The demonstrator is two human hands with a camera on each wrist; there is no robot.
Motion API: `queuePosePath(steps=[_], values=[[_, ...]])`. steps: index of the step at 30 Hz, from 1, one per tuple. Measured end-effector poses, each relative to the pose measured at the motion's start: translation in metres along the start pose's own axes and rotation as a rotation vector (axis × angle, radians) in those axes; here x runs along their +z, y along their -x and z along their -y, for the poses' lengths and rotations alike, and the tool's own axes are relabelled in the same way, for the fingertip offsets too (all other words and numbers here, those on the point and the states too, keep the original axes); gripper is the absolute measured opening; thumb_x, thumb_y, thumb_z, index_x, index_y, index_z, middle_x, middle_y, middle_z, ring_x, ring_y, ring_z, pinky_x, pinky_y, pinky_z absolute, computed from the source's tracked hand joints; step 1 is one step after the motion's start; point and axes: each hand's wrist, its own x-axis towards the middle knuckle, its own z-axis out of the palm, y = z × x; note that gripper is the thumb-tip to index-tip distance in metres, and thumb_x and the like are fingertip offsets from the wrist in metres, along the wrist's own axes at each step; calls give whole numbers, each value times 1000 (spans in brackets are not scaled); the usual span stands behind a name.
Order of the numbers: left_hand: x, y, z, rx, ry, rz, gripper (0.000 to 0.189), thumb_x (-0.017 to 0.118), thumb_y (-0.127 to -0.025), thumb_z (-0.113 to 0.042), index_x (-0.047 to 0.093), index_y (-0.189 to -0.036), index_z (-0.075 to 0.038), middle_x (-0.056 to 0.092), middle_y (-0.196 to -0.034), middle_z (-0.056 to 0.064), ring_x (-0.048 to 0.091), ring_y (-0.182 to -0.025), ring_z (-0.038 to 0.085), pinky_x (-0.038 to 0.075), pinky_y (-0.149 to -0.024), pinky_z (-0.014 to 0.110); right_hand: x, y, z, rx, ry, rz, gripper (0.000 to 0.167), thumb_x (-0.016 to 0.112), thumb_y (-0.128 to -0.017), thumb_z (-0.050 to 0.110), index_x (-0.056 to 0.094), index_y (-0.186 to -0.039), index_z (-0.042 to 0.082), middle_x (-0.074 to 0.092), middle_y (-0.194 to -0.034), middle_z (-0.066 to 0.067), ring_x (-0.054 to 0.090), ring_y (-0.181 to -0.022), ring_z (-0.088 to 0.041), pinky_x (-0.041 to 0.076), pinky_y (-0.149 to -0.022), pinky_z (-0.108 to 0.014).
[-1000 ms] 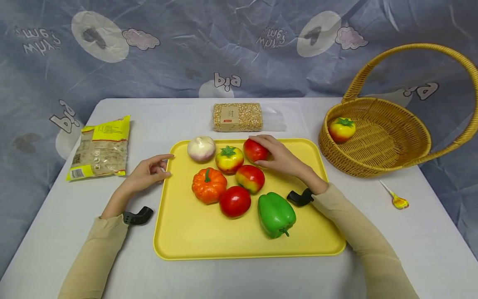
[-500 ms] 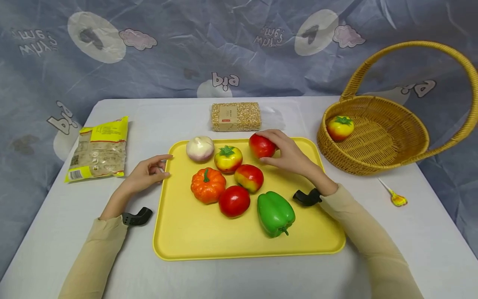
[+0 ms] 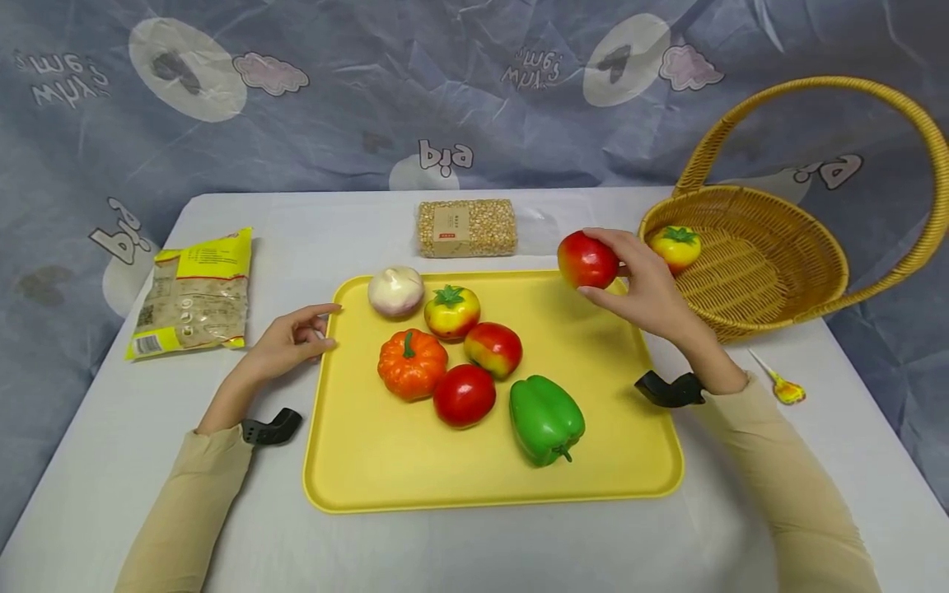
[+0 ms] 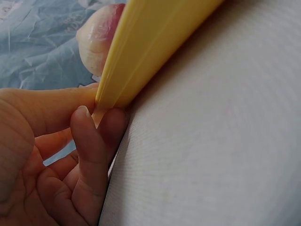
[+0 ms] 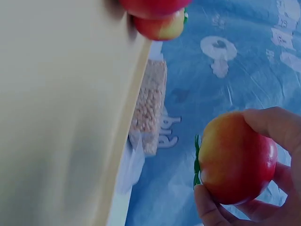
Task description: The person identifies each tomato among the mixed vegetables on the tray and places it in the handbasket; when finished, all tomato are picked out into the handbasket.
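Note:
My right hand (image 3: 641,284) holds a red toy tomato (image 3: 588,260) in the air above the back right corner of the yellow tray (image 3: 415,486). The right wrist view shows its yellow side and green leaves, with thumb and fingers round the tomato (image 5: 237,157). At the tray's left rim, my left hand (image 3: 285,350) grips the edge with its fingertips; the left wrist view shows this hand (image 4: 56,150) up against the tray wall (image 4: 136,52). On the tray lie a garlic bulb (image 3: 396,291), a yellow-red tomato (image 3: 452,313), an orange pumpkin (image 3: 412,366) and a green bell pepper (image 3: 545,422).
Two more red fruits, one with yellow (image 3: 494,350) and one plain (image 3: 464,396), lie mid-tray. A wicker basket (image 3: 771,321) with a tomato (image 3: 676,247) stands right, a lollipop (image 3: 787,390) before it. A grain pack (image 3: 474,228) lies behind; a yellow-ended bag (image 3: 200,292) left.
My right hand has lifted the red tomato off the back of the tray and carried it right, towards the basket. The left hand has stayed at the tray's rim.

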Motion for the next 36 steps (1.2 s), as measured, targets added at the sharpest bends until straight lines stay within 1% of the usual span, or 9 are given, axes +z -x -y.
queuePosePath(steps=[9, 14, 16, 19, 21, 23, 27, 32, 36], values=[[0, 0, 5, -7, -10, -14, 49, 63, -87, -4, 47, -133, 3, 48, -87, 0, 46, -55, 1, 48, -53, 21, -34, 12, -14, 105, -49, -99, 72, 77, -73, 3, 48, -137, 18, 50, -129, -12, 44, -103, 8, 39, -78, 3], [0, 0, 4, -3, -10, -16, 49, 63, -87, -4, 47, -133, 2, 48, -88, 1, 46, -54, 2, 47, -52, 22, -45, 17, -29, 165, -48, -126, 72, 76, -73, 2, 47, -138, 16, 49, -128, -11, 43, -101, 8, 39, -75, 3], [1, 0, 3, -6, -6, -16, 49, 63, -87, -4, 47, -133, 2, 48, -88, 1, 46, -54, 2, 46, -52, 22, -48, 20, -37, 199, -50, -126, 72, 76, -74, 3, 47, -138, 16, 49, -126, -4, 45, -98, 8, 39, -75, 3], [1, 0, 1, -10, 1, -11, 49, 63, -87, -4, 47, -133, 2, 48, -89, 3, 45, -54, 3, 46, -52, 22, -54, 25, -46, 253, -66, -104, 70, 74, -76, 5, 45, -139, 17, 47, -122, 11, 48, -92, 7, 39, -74, 2], [1, 0, 0, -8, 4, -9, 49, 63, -87, -4, 47, -133, 2, 47, -89, 5, 45, -54, 3, 46, -52, 22, -58, 28, -51, 294, -80, -76, 70, 73, -79, 7, 42, -141, 18, 44, -121, 16, 49, -89, 7, 40, -73, 1], [1, 0, 0, -6, 4, -9, 49, 63, -87, -4, 47, -133, 3, 47, -89, 5, 45, -54, 2, 47, -52, 21, -62, 30, -55, 342, -90, -46, 69, 71, -82, 12, 39, -142, 20, 44, -123, 11, 49, -88, 7, 41, -71, 1], [2, -1, 0, -7, 0, -11, 49, 63, -87, -5, 47, -133, 2, 48, -89, 2, 46, -55, 2, 47, -53, 21, -69, 35, -65, 425, -78, -3, 68, 67, -86, 20, 34, -144, 25, 39, -131, -7, 47, -87, 8, 40, -70, 1], [1, 1, 1, -20, -17, -20, 49, 63, -87, -5, 47, -133, 3, 49, -87, -3, 46, -55, 0, 47, -53, 21, -71, 37, -77, 461, -44, 93, 67, 68, -86, 24, 34, -143, 18, 40, -131, -14, 47, -84, 8, 40, -68, -1], [2, 1, 0, -21, -20, -18, 49, 63, -87, -6, 47, -133, 1, 48, -89, -1, 46, -57, 0, 48, -53, 20, -71, 37, -83, 486, -28, 162, 69, 66, -87, 27, 31, -144, 13, 40, -135, -19, 52, -94, -12, 40, -66, -2]])
